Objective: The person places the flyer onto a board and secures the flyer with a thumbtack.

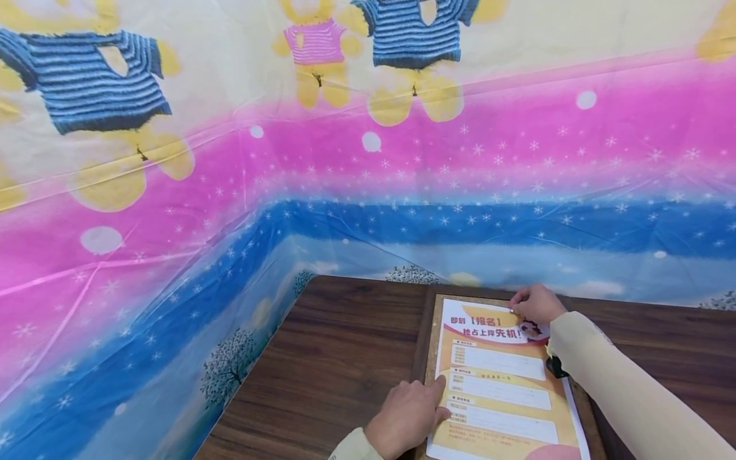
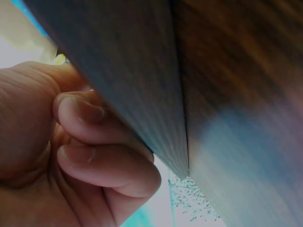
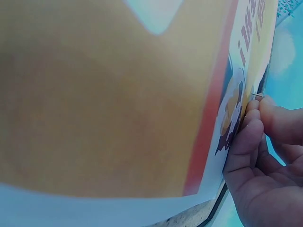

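A printed sheet [image 1: 499, 383] with red Chinese lettering and white boxes lies on a cork board [image 1: 434, 338] with a dark wooden frame. At the sheet's top edge, near the right corner, my right hand [image 1: 539, 303] pinches a small thin metal pin [image 3: 257, 95] between thumb and fingertips. My left hand [image 1: 408, 412] rests at the sheet's left edge, index finger and thumb touching its margin. In the left wrist view, its other fingers [image 2: 111, 170] are curled in beside the dark wood.
The board lies on a dark wood-grain table [image 1: 345, 345]. A cloth [image 1: 489, 147] printed with bears and snowflakes hangs behind and to the left, close to the table's edges. A black device [image 1: 555, 367] is worn at my right wrist, over part of the sheet's right edge.
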Demonstrator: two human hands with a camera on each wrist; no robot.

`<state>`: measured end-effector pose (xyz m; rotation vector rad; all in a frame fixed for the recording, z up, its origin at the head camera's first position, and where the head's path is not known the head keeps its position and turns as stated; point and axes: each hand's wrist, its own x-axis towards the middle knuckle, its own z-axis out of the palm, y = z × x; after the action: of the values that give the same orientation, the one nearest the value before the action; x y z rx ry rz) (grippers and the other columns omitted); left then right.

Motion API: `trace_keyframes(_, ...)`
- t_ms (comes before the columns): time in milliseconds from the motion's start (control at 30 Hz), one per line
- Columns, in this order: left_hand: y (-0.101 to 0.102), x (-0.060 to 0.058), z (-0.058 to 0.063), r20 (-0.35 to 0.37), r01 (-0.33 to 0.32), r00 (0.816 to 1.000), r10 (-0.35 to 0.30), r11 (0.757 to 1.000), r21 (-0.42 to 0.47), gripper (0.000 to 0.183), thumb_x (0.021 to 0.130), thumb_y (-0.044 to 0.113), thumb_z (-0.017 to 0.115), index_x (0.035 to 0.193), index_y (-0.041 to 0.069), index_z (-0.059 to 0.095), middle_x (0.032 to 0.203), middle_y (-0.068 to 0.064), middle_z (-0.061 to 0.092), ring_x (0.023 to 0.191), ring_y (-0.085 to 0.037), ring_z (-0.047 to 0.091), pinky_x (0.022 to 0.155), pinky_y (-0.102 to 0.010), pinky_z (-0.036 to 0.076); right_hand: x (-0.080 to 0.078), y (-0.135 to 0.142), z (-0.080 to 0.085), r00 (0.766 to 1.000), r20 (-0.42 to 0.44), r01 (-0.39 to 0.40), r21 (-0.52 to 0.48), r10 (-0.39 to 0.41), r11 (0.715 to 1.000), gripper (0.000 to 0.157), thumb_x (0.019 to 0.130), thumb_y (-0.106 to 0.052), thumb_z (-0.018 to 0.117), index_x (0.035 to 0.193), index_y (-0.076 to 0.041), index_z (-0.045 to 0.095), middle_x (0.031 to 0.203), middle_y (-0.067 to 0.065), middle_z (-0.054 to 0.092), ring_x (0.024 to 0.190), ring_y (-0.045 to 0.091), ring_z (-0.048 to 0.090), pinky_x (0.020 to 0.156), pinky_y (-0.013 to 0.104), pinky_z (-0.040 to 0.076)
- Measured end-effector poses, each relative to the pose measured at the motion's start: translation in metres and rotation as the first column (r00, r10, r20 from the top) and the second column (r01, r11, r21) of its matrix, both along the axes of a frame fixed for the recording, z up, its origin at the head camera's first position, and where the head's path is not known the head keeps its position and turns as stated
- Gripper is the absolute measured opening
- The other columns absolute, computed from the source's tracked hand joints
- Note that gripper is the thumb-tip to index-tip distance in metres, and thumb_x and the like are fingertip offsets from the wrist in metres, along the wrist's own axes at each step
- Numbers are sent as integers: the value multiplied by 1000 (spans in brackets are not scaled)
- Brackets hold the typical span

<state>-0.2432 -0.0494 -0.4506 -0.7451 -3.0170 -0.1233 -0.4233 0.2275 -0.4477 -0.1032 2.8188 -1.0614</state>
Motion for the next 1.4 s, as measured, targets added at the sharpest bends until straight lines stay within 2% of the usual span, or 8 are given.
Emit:
trace_keyframes(233,1,-2,2,45,-12,999,12,1000,2,47,77,44,57,116,19,50,74,-5,62,60,-17,57,49,-31,41,-2,1,-2,1000,0,9,-5,-9,1000,18,83,-21,57,87,-5,61,82,10,56,66,22,49,56,33,38)
trace_keyframes(700,1,-1,2,22,7,1000,-8,1000,1,49,78,42,57,118,15,51,71,-7,62,59,-18,58,48,-30,42,0,-1,-3,997,53,60,-68,-57,996,22,84,-21,56,94,-2,60,85,13,54,65,24,50,58,38,41)
trace_keyframes(1133,1,0,2,20,10,1000,-10,1000,-2,49,78,43,56,118,15,51,72,-7,62,60,-18,57,49,-30,42,-6,0,-7,998,34,51,-34,-50,998,20,84,-21,56,93,-3,61,86,12,55,69,23,49,56,34,40)
trace_keyframes(1400,1,-1,2,27,13,1000,-13,1000,2,49,78,43,56,118,15,50,72,-6,62,60,-18,57,49,-30,42,-4,-4,-4,996,46,73,-41,-71,997,16,84,-16,56,90,-2,61,84,12,55,69,25,49,56,34,38)
